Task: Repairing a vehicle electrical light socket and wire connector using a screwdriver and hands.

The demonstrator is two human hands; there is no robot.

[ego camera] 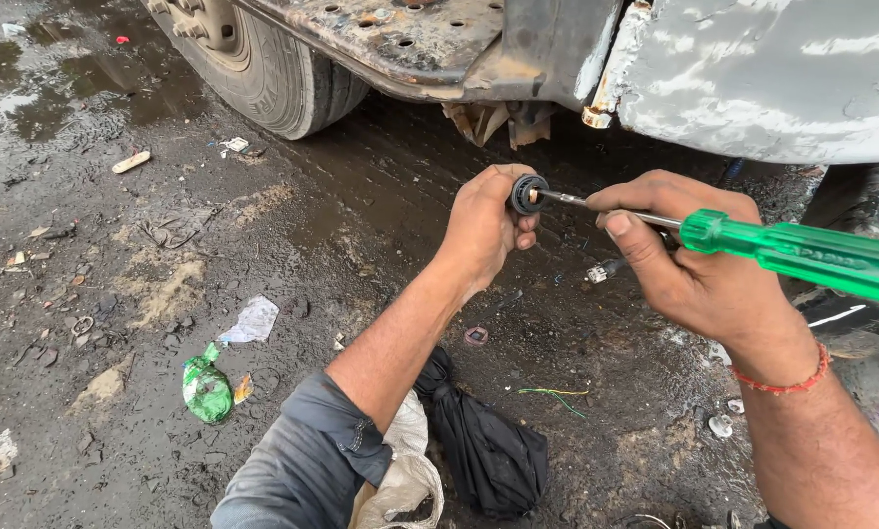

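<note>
A vehicle's underside fills the far edge of the view: a pale, scuffed body panel (772,69) at far right, a rusty perforated frame rail (400,34) beside it, and a worn tyre (263,69) at far left. Below lies wet, oily ground (116,294) scattered with litter, including a crumpled green wrapper (207,389) at near left and a black cloth bundle (483,446) near centre.

The person's left hand (483,230) reaches in from the near side, forearm stretched away, wrist slightly bent. Its fingers are clamped together around a small black round part (527,194), held up in the air at centre, just below the frame rail, with its open face turned right.

The right hand (689,260) comes in from the near right, a red thread band (787,377) on its wrist. It is closed on a screwdriver with a green handle (811,257), thumb and forefinger pinched along the metal shaft, whose tip sits in the part's centre.

Done well, this step likely needs the shaft kept in line with the part's centre and the left grip firm, so the tip does not slip toward the palm.
</note>
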